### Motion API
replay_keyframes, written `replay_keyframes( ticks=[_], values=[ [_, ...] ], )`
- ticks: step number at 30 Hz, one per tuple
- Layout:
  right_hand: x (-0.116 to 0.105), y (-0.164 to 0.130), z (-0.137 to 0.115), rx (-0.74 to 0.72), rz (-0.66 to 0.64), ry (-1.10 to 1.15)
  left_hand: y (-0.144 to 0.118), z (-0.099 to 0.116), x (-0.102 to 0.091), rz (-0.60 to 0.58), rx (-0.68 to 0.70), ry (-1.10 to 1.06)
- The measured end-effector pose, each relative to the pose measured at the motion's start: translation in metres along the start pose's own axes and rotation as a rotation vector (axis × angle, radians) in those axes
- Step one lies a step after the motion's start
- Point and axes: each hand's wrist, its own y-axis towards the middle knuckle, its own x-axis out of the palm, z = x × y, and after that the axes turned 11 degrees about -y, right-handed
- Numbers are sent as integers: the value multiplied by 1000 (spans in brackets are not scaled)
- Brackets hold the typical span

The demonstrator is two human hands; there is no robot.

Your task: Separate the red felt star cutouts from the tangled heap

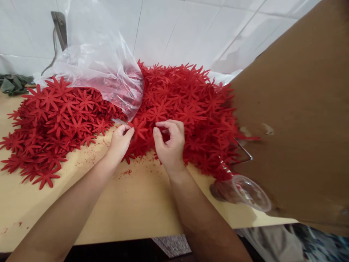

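At the far left a green cloth (13, 84) lies at the back edge of the counter (131, 203). Beside it, a loose heap of red felt flowers (51, 120) spreads over the counter, partly covered by a clear plastic bag (98, 69).

The left hand (120, 140) sits at the near edge of the larger pile of flowers (188, 109). Its grip is nearly closed, thumb and forefinger pinching one petal of a single flower (139, 130), which stands just clear of the pile, between the two hands. The right hand (170, 140) is close beside it, fingers curled and thumb raised; its grip is narrow, and whether it has hold of anything cannot be told from this view.

Judgement: separating one flower calls for a light pinch at a petal tip, the other hand steadying or peeling away any neighbour that clings. Felt pieces tend to stick together in layers, so a check that only one thickness is held would be prudent. Red lint already dots the counter.

To the right, an overturned clear plastic cup (245, 191) lies below a wire clip (245, 151), against a large cardboard sheet (294, 116).
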Motion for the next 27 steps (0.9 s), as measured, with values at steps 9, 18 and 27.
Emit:
replay_keyframes(
  ticks=[9, 18, 27],
  values=[
    [13, -6, -7, 484, -390, 599, -4, 0, 6, -202, 38, -76],
    [7, 1, -5, 499, -343, 582, -10, 0, 9, -227, 157, 44],
    [-2, 4, -5, 463, -270, 367, -11, 6, 9, -183, 95, -28]
  ],
)
